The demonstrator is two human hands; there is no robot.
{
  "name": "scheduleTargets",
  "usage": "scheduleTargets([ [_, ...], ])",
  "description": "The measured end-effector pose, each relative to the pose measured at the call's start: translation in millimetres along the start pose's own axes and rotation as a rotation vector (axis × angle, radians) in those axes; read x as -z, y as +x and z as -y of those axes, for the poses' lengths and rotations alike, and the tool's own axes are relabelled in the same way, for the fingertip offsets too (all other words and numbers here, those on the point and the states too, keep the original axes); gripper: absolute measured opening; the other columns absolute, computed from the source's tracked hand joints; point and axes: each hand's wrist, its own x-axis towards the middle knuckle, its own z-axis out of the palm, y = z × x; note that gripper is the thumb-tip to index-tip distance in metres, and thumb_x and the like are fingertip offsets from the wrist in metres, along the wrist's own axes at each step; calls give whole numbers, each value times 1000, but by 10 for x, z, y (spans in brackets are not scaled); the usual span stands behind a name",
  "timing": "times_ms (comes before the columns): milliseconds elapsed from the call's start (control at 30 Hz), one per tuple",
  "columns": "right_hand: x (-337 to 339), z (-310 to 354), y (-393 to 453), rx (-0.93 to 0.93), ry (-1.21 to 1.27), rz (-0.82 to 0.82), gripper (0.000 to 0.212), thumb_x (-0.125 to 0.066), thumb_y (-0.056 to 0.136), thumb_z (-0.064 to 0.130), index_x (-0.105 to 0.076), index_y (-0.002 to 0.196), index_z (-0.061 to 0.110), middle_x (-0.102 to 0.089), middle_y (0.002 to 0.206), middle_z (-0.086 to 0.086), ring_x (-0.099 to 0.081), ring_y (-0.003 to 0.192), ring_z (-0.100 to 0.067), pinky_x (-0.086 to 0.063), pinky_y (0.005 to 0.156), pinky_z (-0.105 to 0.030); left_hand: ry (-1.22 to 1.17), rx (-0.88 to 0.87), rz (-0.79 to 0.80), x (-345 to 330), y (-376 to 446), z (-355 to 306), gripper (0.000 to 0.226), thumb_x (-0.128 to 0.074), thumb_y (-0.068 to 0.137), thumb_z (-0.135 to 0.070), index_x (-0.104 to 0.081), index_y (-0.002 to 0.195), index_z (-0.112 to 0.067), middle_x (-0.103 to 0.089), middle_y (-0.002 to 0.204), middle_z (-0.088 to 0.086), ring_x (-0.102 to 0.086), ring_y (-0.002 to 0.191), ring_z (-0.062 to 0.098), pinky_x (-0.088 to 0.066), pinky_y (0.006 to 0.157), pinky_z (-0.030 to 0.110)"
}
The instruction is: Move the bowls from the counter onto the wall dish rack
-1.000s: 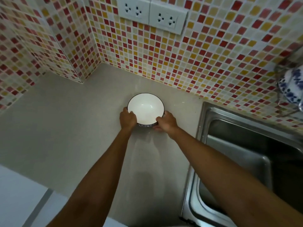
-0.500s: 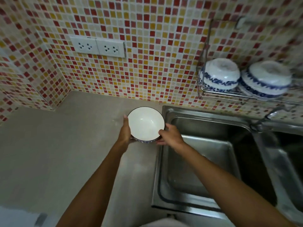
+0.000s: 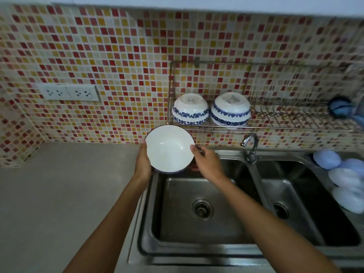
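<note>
Lifted off the tabletop (image 3: 65,194), the white bowl (image 3: 169,148) now hangs over the sink's (image 3: 197,249) edge below the wall dish rack (image 3: 275,127), left hand (image 3: 143,164) and right hand (image 3: 206,164) clasping opposite rims; glazed, breakable, probably slippery.

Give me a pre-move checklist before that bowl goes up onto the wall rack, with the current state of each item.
1. Grip: left hand and right hand hold opposite sides of the white bowl: ok.
2. Bowl orientation: it faces up, while the two blue-patterned bowls on the rack sit upside down: not ok yet.
3. Free space: the dish rack has bare wire right of the two bowls: ok.
4. Path: bowl sits just below the rack's front rail, nothing between them: ok.
5. Faucet clearance: off to the right, below the rack: ok.
6. Bowl dry: cannot tell.
</note>
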Motion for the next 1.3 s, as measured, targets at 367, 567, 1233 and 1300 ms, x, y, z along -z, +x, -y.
scheduleTargets([
  [367, 974, -132, 364, 443, -641, -310, 48, -42, 101, 29, -42, 141, 3, -42, 148, -14, -33, 141, -26, -15, 116, -34, -9, -85, 4, -583, -249, -341, 45, -25, 96, -53, -49, 125, -28, -65, 102, -2, -63, 82, 15, -58, 56, 27],
  [567, 1097, -417, 452, 498, -859, -293, 48, -39, 100, 26, -41, 141, 2, -41, 148, -15, -32, 141, -27, -17, 119, -44, 190, -215, 54, -802, -169, -636, 46, -31, 95, -54, -44, 130, -27, -53, 128, 6, -56, 106, 23, -51, 72, 32],
  [1233, 1222, -312, 649, 646, -963, -473, 31, -51, 88, 28, -74, 98, 9, -76, 93, -3, -69, 84, -15, -51, 87, -35, 975, -889, -42, -1535, 522, -1354, 87, -82, 61, -49, -46, 131, -11, -40, 123, 16, -45, 112, 30, -43, 97, 32],
  [1300, 1222, -342, 668, 666, -909, -467, 27, -57, 85, 22, -74, 97, 6, -76, 92, -6, -70, 84, -16, -57, 80, -33, 1118, -937, 16, -1545, 586, -1235, 95, -81, 64, -47, -38, 138, -7, -38, 127, 19, -42, 116, 32, -40, 101, 35],
])
